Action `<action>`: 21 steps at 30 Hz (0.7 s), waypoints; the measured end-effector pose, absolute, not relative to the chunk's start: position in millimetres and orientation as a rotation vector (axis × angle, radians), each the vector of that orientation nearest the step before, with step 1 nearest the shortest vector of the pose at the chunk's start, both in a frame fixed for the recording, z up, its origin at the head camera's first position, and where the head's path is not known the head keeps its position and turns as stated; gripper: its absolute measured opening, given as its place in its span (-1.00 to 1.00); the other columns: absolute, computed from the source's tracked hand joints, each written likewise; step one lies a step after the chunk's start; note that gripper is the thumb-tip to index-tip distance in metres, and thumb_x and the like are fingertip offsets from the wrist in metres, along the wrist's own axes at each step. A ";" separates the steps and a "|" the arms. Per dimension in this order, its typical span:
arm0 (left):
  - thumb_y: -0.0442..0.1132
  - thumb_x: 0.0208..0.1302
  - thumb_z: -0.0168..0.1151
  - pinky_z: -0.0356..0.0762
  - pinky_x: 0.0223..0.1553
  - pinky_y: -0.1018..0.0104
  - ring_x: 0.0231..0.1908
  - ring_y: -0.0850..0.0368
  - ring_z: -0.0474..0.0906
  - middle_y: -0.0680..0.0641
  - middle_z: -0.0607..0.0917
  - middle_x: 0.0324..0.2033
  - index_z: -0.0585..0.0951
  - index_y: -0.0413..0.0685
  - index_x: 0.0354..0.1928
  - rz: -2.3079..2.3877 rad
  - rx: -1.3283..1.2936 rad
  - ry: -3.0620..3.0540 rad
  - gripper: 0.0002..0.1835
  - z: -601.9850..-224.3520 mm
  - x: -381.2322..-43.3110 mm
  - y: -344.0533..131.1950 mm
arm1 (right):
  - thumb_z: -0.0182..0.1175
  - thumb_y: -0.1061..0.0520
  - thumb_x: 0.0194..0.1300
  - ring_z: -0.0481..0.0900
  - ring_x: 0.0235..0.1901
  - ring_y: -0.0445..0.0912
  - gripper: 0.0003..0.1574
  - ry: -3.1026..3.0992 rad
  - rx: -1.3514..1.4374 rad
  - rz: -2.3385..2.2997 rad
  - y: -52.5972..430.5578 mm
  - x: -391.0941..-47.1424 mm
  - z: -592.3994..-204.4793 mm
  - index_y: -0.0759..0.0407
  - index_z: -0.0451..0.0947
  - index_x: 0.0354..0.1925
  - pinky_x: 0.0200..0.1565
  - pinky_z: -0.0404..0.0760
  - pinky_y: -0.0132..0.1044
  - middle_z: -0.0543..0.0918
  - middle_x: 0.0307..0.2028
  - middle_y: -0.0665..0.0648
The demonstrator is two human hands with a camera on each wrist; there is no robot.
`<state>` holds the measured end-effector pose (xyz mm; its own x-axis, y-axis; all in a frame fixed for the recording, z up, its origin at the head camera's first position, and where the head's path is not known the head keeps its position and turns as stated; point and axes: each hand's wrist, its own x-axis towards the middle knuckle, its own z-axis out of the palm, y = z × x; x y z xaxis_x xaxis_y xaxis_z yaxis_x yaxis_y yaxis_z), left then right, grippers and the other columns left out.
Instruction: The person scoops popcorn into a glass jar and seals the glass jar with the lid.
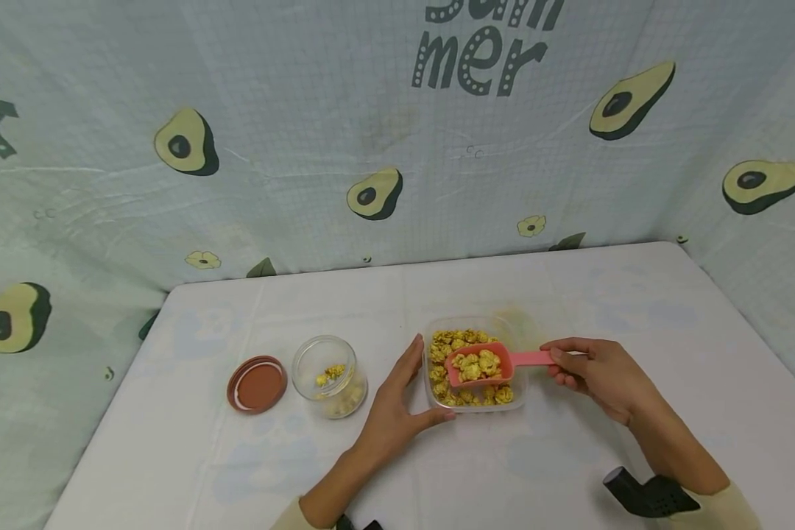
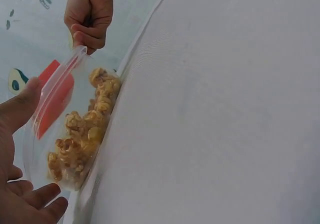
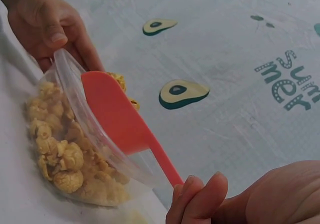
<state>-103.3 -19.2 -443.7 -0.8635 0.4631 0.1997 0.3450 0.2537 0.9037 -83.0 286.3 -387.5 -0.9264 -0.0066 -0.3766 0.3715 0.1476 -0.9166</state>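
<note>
A clear plastic container [image 1: 503,407] of caramel popcorn [image 1: 453,338] sits on the table. My right hand [image 1: 599,377] pinches the handle of a pink scoop [image 1: 532,358], whose bowl carries several popcorn pieces over the container. In the right wrist view the scoop's underside [image 3: 117,114] hangs above the container's rim, with more popcorn [image 3: 65,154] showing through the wall. My left hand [image 1: 392,419] spreads its fingers and thumb along the container's left side. Seen from the left wrist, the thumb of the left hand [image 2: 12,119] lies by the rim and the fingertips reach low beside the wall.
Left of the left hand stands an uncapped clear jar [image 1: 305,383] with a little popcorn at its bottom. Beside it lies a reddish-brown round lid [image 1: 258,386]. Behind the white-covered table [image 1: 536,471] hangs a cloth [image 1: 291,147] printed with avocados.
</note>
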 end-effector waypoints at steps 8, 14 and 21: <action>-0.18 -0.03 0.52 0.25 0.28 0.31 0.34 0.18 0.20 0.10 0.11 0.44 0.04 0.29 0.49 1.735 0.697 2.364 0.10 -432.3 -90.8 -30.1 | 0.00 0.12 0.48 0.52 -0.45 -0.19 -0.44 2.140 0.283 -1.866 285.8 -81.0 -373.9 0.51 0.26 0.26 -0.32 0.64 -0.39 0.61 -0.31 0.25; -0.27 -0.01 0.51 0.26 0.28 0.30 0.31 0.20 0.26 0.15 0.17 0.41 0.11 0.34 0.47 1.837 0.731 2.357 0.05 -407.8 -75.4 -46.0 | 0.03 0.09 0.47 0.51 -0.45 -0.20 -0.42 2.171 0.203 -1.868 277.4 -85.4 -359.9 0.52 0.28 0.22 -0.31 0.63 -0.40 0.61 -0.33 0.23; -0.57 -0.01 0.40 0.27 0.28 0.27 0.28 -0.06 0.32 -0.22 0.29 0.35 0.16 -0.22 0.43 2.145 0.971 2.350 -0.05 -384.3 -64.7 -80.3 | 0.03 0.07 0.47 0.50 -0.44 -0.19 -0.43 2.199 0.093 -1.866 261.3 -95.4 -340.6 0.54 0.30 0.18 -0.33 0.60 -0.43 0.60 -0.33 0.19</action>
<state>-64.7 -80.3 -384.3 -0.8142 0.2903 0.5029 0.5272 0.0067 0.8497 -95.4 261.3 -340.6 -0.9653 -0.1156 -0.2341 0.2122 0.1748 -0.9615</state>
